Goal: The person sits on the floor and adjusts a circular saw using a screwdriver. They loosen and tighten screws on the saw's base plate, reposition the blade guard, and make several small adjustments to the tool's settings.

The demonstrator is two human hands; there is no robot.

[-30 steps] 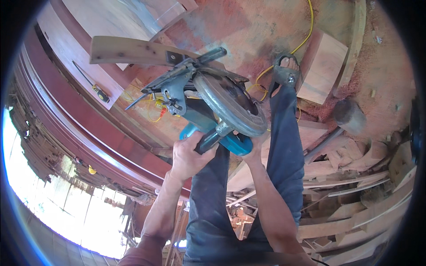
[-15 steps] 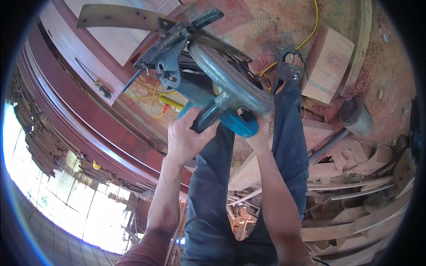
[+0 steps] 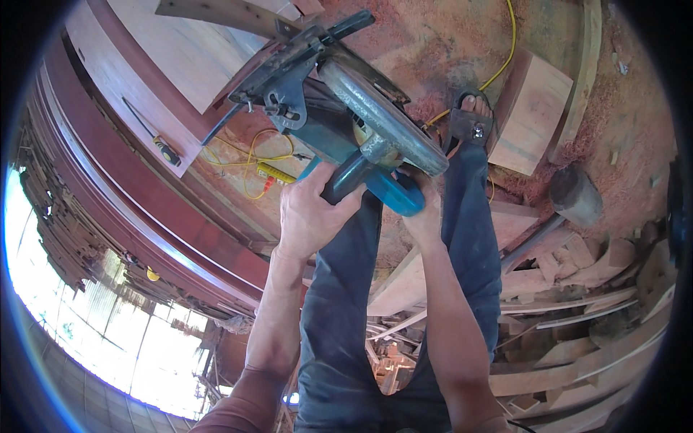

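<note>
I hold a circular saw (image 3: 382,112) up in front of my legs, tilted, its base plate turned to the upper left. My left hand (image 3: 312,209) wraps round its body beside the dark cylindrical part (image 3: 343,179). Closed on the blue handle (image 3: 397,193) is my right hand (image 3: 424,209), its fingers partly hidden behind the saw. A wooden strip (image 3: 227,16) sticks out from the base plate at the upper left. The blade is mostly hidden by the grey metal guard.
A screwdriver (image 3: 167,151) lies on a plank at the left, beside long reddish boards (image 3: 144,173). A yellow cord (image 3: 511,43) and a yellow power strip (image 3: 276,172) are on the floor. By my foot is a wood block (image 3: 530,115); a mallet (image 3: 575,196) lies right, near scrap wood.
The saw has shifted slightly right in the view, with both hands still on it. The wooden strip sits a little higher and farther right.
</note>
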